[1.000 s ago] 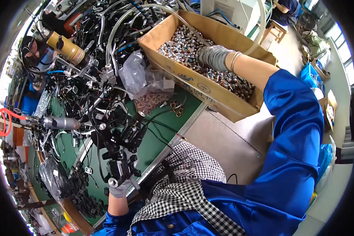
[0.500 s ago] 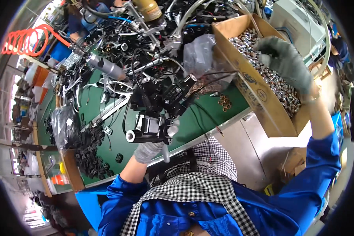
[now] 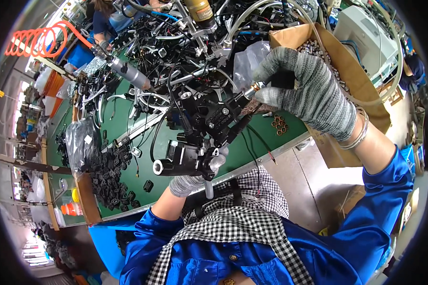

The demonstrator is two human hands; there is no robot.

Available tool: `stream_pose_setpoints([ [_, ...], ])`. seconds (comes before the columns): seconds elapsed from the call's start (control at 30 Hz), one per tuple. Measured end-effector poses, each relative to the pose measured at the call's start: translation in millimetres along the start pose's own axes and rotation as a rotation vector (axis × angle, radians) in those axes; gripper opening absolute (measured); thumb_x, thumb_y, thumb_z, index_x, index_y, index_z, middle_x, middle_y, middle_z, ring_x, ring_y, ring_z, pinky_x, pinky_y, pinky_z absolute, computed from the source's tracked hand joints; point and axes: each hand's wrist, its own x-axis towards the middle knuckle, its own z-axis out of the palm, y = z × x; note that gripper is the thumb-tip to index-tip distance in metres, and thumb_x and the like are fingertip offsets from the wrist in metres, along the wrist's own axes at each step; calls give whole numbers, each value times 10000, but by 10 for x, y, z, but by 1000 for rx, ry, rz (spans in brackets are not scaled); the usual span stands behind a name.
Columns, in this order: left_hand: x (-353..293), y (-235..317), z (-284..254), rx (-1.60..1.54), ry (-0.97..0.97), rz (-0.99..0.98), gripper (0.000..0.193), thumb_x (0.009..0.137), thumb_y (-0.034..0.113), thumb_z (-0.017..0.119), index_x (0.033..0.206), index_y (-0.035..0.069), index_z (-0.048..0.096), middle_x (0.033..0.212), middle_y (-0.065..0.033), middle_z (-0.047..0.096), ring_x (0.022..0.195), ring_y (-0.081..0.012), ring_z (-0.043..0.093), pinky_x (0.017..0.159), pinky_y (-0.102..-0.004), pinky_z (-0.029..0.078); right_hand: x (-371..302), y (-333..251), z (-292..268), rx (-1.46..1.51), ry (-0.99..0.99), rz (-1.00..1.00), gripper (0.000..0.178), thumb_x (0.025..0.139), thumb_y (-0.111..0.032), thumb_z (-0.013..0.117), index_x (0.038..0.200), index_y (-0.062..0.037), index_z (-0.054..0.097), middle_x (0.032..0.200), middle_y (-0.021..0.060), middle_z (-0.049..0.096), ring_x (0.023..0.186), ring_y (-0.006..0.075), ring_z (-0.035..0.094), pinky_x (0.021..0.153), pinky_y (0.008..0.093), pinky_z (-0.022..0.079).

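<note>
The black cast-metal lever assembly (image 3: 202, 137) is sitting over the green bench (image 3: 147, 147), my left gloved hand (image 3: 195, 173) clamping it from below. I'm pinching a small brass-coloured fitting (image 3: 257, 87) narrowly in my right gloved hand (image 3: 306, 92) – it's risking slipping into the tangled cables (image 3: 176, 61).

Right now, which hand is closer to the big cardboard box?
The right hand. It is raised just in front of the cardboard box. The left hand is lower, holding a black part near the green table's edge.
</note>
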Motion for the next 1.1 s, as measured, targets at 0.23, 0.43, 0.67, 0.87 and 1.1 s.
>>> stream_pose_setpoints([
  [0.23,28,95,348,25,493,-92,291,819,75,706,1079,36,581,879,-56,618,571,-120,558,478,-262,476,7,-108,-72,0,-99,58,272,763,-222,805,934,-55,674,783,60,672,750,183,644,729,307,517],
  [0.43,-240,-52,-129,292,-91,238,852,779,420,761,1413,11,365,1407,-202,419,1225,-307,504,858,-406,550,-4,-119,-62,-187,-124,64,262,765,-206,803,926,-51,666,774,59,653,738,191,631,725,314,508],
  [0.67,-192,-39,-141,219,-108,244,796,812,402,733,1400,-1,377,1375,-204,435,1176,-310,524,876,-405,543,-38,-19,-41,-252,-144,-48,221,791,-156,777,939,-45,656,809,56,650,752,189,631,728,306,511],
  [0.87,-101,147,-108,111,-5,-78,640,891,313,656,1375,-14,397,1278,-216,484,1091,-288,557,843,-354,547,-69,-14,-14,-83,-38,-142,186,808,-118,754,941,-29,657,803,56,661,757,179,646,717,298,526],
  [1.1,-23,140,-90,-219,-33,-88,501,921,220,602,1321,-38,446,1198,-204,530,1054,-253,574,849,-313,533,-64,43,-10,-136,-59,-167,206,814,-123,746,975,-28,659,802,66,665,744,181,652,696,299,527],
])
